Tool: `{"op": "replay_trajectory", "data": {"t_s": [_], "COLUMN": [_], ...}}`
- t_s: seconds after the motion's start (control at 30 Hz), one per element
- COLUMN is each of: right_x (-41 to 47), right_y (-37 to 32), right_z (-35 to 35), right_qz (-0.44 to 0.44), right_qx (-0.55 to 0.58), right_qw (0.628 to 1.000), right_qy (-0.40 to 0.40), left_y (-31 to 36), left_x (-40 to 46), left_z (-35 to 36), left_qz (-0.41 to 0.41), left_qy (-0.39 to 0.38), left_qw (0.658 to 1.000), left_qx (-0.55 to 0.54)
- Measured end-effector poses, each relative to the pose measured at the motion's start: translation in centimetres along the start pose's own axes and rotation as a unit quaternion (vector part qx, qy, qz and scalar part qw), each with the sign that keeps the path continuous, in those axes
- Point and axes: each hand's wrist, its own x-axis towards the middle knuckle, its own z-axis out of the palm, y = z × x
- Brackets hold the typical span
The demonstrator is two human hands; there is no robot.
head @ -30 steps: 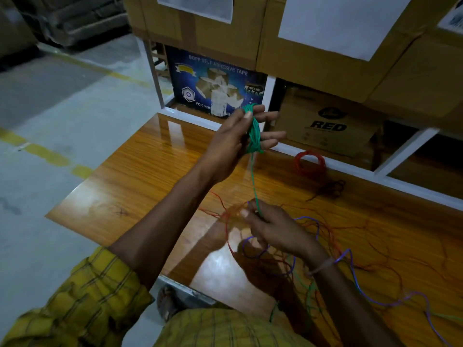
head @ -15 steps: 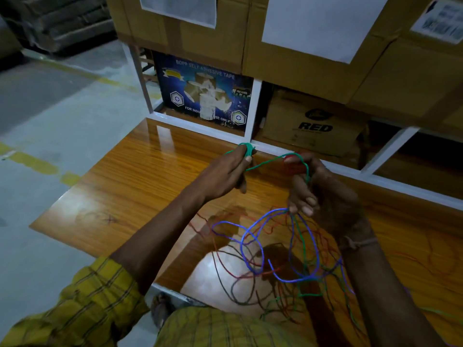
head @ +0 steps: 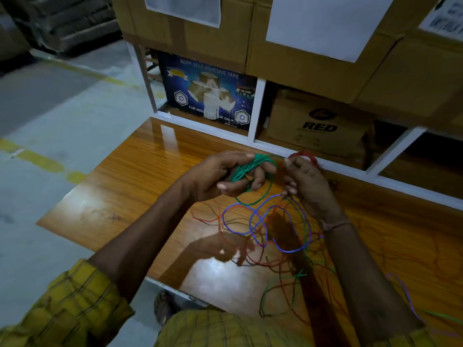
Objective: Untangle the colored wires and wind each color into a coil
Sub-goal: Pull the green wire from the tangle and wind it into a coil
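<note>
Gripping a green wire coil (head: 246,166) wound round its curled fingers, the left hand (head: 220,175) hovers above the wooden table (head: 120,186). Just right, the right hand (head: 304,182) pinches the green strand (fingers bunched). Blue wire (head: 253,221) loops tangle below with red strands; a red wire coil (head: 304,156) lies beyond.
</note>
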Motion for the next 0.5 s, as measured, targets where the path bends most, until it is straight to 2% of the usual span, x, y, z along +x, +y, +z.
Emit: {"op": "replay_trajectory", "data": {"t_s": [0.1,0.17,0.23,0.33,0.4,0.5], "right_x": [-0.3,-0.8,-1.2,-2.1,-3.1,-4.4], "right_y": [1.5,1.8,2.4,3.5,4.5,4.8], "right_z": [1.6,2.8,3.5,3.7,3.6,3.7], "right_qz": [0.002,0.022,0.046,0.060,0.062,0.091], "right_qx": [-0.029,-0.009,0.003,-0.134,-0.186,-0.127], "right_qw": [0.999,0.999,0.996,0.978,0.964,0.969], "right_qy": [-0.021,-0.044,-0.077,-0.147,-0.181,-0.190], "left_y": [0.1,0.1,0.1,1.3,2.9,4.4], "left_x": [0.8,1.5,2.3,3.1,3.3,3.6], "left_z": [0.2,0.5,0.9,0.7,0.3,-0.3], "left_qz": [0.053,0.087,0.128,0.203,0.245,0.268], "left_qy": [0.008,0.039,0.082,0.127,0.153,0.205], "left_qw": [0.992,0.983,0.976,0.953,0.942,0.937], "left_qx": [-0.113,-0.156,-0.157,-0.184,-0.172,-0.094]}}
